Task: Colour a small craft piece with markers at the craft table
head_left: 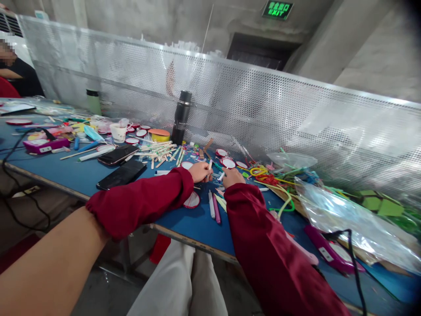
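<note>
My left hand [200, 172] is closed over the blue table, with a short white stick-like piece [210, 164] upright between its fingers. I cannot make out whether that piece is a marker cap. Just to its right, my right hand [234, 177] is closed on a slim white marker [221, 176] that points toward the left hand. Below the hands lie a white marker [212, 204] and a pink marker [216, 208], side by side. A round white disc with a red rim [191, 200] rests under the left sleeve. More red-rimmed discs [228, 163] lie behind the hands.
Two dark phones [121, 174] lie left of my arm. Behind them are wooden sticks [159, 150], a paper cup [118, 132] and a black bottle [182, 117]. Plastic bags [355, 219] and a purple corded device [333, 250] sit at right. A perforated metal partition [263, 105] borders the table's back.
</note>
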### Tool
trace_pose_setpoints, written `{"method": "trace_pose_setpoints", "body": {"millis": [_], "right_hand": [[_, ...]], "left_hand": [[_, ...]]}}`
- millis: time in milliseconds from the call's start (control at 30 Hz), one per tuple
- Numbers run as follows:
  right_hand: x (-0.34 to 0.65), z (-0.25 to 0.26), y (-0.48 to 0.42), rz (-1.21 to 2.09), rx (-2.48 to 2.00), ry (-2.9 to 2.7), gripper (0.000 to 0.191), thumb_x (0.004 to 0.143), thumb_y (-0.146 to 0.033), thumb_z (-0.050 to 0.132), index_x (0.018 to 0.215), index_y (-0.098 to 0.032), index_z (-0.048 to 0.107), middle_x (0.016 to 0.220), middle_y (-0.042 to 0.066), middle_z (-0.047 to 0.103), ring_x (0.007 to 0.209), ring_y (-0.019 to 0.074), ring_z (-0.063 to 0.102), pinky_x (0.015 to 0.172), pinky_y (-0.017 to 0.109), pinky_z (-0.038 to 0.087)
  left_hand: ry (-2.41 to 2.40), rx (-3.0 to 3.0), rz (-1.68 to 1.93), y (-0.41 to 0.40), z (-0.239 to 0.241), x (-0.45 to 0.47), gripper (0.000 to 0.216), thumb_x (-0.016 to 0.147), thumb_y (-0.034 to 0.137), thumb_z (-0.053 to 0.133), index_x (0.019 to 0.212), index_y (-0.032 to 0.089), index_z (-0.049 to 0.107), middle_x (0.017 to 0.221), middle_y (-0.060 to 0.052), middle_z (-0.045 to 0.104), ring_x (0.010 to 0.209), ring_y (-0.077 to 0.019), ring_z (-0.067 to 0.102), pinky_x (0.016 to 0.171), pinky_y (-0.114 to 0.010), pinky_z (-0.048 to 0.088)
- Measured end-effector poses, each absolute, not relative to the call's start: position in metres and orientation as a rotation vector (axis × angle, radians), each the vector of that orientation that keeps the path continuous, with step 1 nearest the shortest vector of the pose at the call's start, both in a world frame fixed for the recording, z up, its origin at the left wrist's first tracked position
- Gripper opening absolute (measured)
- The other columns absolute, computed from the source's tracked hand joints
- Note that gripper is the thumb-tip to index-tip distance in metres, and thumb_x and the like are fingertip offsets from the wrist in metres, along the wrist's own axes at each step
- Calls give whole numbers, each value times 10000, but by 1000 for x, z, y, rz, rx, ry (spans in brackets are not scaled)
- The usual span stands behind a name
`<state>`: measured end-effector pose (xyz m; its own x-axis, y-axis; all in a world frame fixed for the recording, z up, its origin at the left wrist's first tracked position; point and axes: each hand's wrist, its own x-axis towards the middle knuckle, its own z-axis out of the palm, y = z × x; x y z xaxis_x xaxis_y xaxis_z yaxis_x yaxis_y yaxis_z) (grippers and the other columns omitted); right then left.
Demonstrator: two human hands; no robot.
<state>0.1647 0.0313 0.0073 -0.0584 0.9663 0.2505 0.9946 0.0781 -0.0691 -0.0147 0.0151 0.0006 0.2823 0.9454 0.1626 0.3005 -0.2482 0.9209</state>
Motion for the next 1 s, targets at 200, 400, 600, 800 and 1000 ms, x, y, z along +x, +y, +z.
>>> {"method": "trace_pose_setpoints", "body": {"millis": [200, 400, 600, 800, 1000], "right_hand": [[166, 4, 30, -185, -1977, -2081, 498, 884, -211, 475, 1360, -291, 596, 1302, 141, 567, 1114, 243, 595, 938, 331, 446], [168, 27, 16, -237, -1930, -2063, 456, 867, -233, 497, 1300, -259, 639, 1276, 156, 599, 1127, 280, 605, 923, 362, 457], [164, 56, -32, -297, -1844, -2144, 231, 844, -267, 530, 947, -253, 736, 967, 53, 733, 883, 214, 649, 728, 288, 420], [172, 55, -81, -234, -1860, -2312, 157, 843, -280, 562, 829, -251, 716, 874, 23, 734, 756, 169, 622, 627, 260, 343], [185, 46, -108, -326, -1836, -2362, 159, 867, -273, 555, 816, -249, 704, 892, 15, 735, 789, 170, 628, 649, 267, 329]], "left_hand": [[1120, 1736, 984, 19, -4, -15, 169, 912, 208, 491, 755, 155, 525, 710, -22, 680, 506, -88, 556, 502, -203, 444], [1129, 1745, 966, 21, -6, -15, 150, 901, 201, 504, 764, 153, 540, 712, -22, 689, 510, -87, 562, 516, -199, 456], [1095, 1701, 955, 17, -4, -12, 127, 880, 158, 485, 760, 152, 526, 673, -17, 666, 472, -79, 533, 462, -187, 414], [1085, 1719, 929, 14, -3, -12, 191, 903, 222, 512, 728, 146, 520, 657, -15, 659, 469, -59, 522, 470, -165, 410], [1073, 1706, 937, 9, 0, -13, 173, 908, 198, 492, 744, 148, 511, 691, -23, 677, 477, -67, 531, 470, -178, 420]]}}
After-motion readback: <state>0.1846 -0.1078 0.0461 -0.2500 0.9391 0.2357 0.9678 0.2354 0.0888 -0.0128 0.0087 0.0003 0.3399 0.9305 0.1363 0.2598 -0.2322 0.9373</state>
